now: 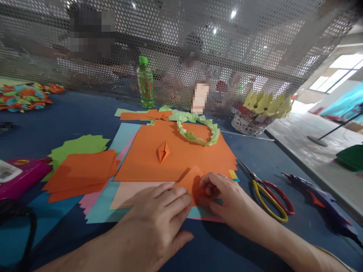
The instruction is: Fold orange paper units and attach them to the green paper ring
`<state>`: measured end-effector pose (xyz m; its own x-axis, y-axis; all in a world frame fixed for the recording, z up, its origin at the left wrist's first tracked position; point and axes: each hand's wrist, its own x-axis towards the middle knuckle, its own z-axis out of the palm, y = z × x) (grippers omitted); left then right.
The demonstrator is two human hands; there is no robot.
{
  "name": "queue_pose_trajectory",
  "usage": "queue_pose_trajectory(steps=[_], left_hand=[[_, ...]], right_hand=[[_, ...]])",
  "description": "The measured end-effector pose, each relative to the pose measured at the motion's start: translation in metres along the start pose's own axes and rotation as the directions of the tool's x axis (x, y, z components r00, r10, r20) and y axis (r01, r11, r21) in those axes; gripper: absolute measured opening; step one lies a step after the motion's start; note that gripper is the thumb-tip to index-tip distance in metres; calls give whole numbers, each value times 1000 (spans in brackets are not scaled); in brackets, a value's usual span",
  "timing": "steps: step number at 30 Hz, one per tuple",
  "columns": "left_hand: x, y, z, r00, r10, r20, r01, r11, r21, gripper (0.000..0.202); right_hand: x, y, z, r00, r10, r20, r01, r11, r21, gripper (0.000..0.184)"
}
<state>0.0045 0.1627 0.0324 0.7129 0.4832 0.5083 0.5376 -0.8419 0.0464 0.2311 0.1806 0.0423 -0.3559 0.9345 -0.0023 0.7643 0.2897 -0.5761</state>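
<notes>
In front of me a square of orange paper (194,185) stands partly raised, with a fold in it. My left hand (167,211) lies over its left edge, fingers stretched out flat and thumb apart. The curled fingers of my right hand (221,190) pinch the right side of the same paper; their tips are partly hidden. Beneath is a stack of coloured sheets, topped by a large orange sheet (141,166). On that sheet lie a small folded orange diamond (163,152) and a ring of folded pale green paper pieces (213,135).
Scissors (262,189) and a glue gun (320,200) lie to the right. Orange squares (82,172) overlap green ones (78,145) on the left, near a pink device (25,175). Behind stand a green bottle (145,85), a paper-filled tub (249,121) and a perforated metal screen (170,30).
</notes>
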Motion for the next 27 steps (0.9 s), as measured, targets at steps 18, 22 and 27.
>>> queue_pose_trajectory(steps=[18,22,27], left_hand=[[-7,0,0,994,-52,-93,44,995,-86,25],[-4,-3,-5,994,-36,-99,27,996,-89,25],[0,-3,-8,992,-6,-122,-3,997,-80,21]], right_hand=[[6,27,-31,982,-177,-67,176,984,-31,41],[9,28,-29,970,-238,-40,234,968,-96,45],[12,29,-28,957,-286,-56,275,949,-155,36]])
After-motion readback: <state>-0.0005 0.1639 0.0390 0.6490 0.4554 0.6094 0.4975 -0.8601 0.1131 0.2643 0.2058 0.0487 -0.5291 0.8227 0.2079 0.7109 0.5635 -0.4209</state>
